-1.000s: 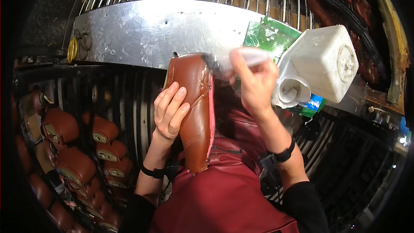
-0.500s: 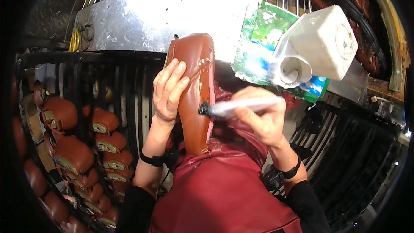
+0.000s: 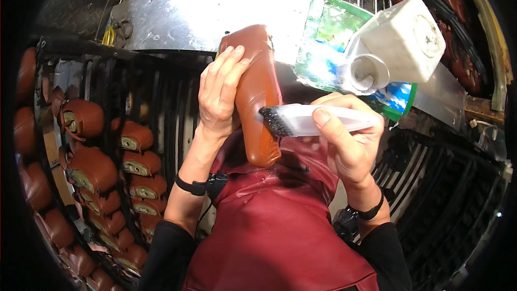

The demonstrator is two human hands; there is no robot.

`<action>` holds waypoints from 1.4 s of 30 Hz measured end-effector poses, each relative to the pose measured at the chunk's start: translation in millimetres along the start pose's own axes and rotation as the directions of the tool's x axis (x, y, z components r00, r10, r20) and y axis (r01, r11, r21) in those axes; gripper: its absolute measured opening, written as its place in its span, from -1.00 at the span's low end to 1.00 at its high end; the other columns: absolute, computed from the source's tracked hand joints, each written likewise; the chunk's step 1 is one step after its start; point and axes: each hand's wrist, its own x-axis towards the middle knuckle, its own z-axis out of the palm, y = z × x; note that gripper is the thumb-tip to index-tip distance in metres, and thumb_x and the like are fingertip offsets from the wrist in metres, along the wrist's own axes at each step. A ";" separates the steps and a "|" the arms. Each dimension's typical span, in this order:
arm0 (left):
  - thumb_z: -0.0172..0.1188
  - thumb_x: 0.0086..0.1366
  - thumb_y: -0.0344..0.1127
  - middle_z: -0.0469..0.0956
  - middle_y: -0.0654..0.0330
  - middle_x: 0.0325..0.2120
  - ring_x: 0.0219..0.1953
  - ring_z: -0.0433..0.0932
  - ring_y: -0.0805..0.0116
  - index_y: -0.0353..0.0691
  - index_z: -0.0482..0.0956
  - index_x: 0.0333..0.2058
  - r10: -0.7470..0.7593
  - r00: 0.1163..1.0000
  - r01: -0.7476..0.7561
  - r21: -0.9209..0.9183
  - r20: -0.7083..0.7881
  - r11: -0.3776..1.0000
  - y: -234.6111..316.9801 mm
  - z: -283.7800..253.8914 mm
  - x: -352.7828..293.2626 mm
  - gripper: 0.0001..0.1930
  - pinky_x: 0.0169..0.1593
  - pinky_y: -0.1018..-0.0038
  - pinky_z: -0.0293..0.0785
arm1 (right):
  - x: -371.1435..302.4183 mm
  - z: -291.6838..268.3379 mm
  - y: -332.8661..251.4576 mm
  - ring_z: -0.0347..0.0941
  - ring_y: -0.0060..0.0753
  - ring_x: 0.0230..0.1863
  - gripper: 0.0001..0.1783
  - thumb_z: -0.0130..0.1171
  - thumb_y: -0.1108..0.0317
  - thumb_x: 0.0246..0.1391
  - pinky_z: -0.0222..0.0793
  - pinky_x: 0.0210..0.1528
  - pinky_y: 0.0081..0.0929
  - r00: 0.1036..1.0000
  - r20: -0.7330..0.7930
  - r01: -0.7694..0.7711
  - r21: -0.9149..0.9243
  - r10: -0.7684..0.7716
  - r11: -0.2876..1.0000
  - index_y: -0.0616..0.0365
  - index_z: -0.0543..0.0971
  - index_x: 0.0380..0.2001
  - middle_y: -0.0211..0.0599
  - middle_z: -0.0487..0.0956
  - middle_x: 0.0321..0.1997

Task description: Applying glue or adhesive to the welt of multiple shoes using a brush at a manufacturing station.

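A glossy brown leather shoe upper on a last point(image 3: 254, 92) stretches from the metal table toward my lap. My left hand point(image 3: 218, 92) is closed around its left side, the fingers lying over the top and the thumb hidden. In my right hand point(image 3: 353, 137) is a brush point(image 3: 307, 120) with a whitish translucent handle, the thumb pressed on top. Its black bristles touch the right side of the upper near the end closest to me. A pinkish edge shows along that right side. The underside cannot be seen.
A silvery metal tabletop point(image 3: 177, 13) lies ahead, bearing a green and blue plastic sheet point(image 3: 336, 24), a white jug-like container point(image 3: 404, 37) and a round white cup point(image 3: 369, 73). Black racks with several brown lasted uppers point(image 3: 91, 167) stand at left. Another dark rack point(image 3: 441, 199) is at right.
The upper has turned, its near end swinging right and lifting off my apron. My right hand and the brush have shifted right and slightly away from me. My left hand keeps its hold.
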 end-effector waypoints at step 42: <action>0.46 -0.17 -0.69 0.53 0.01 0.14 0.14 0.60 0.18 -0.44 0.31 0.35 -0.454 0.842 0.421 -0.880 0.290 0.220 -77.9 -10.8 92.0 -0.02 0.25 0.26 0.56 | 52.3 -56.0 19.2 0.61 -0.47 -0.42 -0.82 0.22 0.41 0.38 0.43 -0.51 -0.61 0.827 -0.421 0.334 -0.165 -0.372 0.928 0.37 0.62 -0.16 -0.08 0.69 -0.22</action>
